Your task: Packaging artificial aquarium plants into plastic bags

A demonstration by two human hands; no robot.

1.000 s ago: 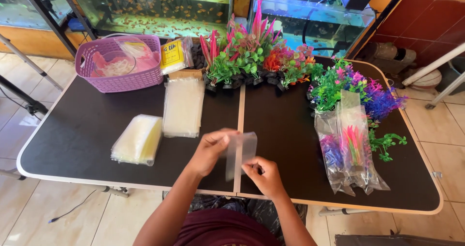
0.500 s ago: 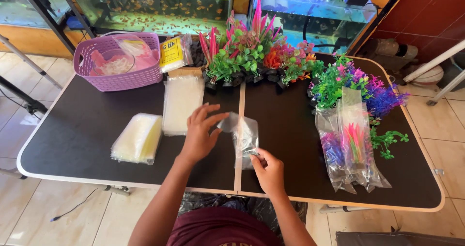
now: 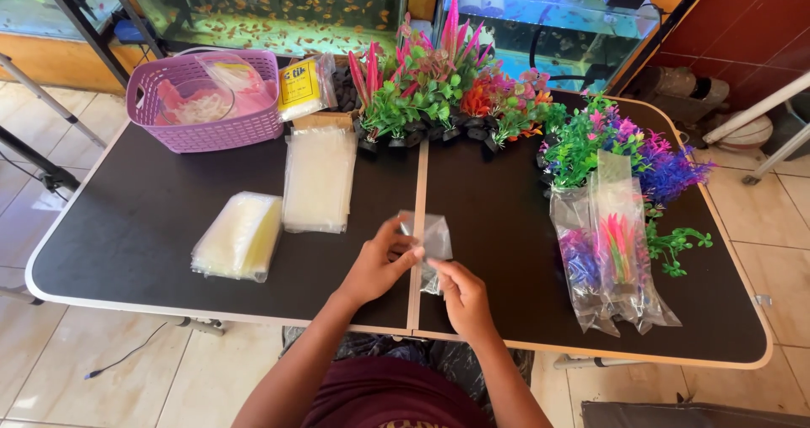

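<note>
Clear plastic bag (image 3: 432, 244) — held between both hands above the black table (image 3: 152, 226): left hand (image 3: 377, 263) pinches its left edge, right hand (image 3: 460, 297) grips its lower edge.

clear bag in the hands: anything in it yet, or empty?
Empty, as far as it shows. The small clear bag, pinched between the left hand and right hand, lets the dark table show through.

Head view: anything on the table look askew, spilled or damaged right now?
Nothing stands out. Both hands, left and right, hold one clear plastic bag over the table. The bag stacks lie flat, the purple basket sits upright, and the packed plants lie together.
</note>
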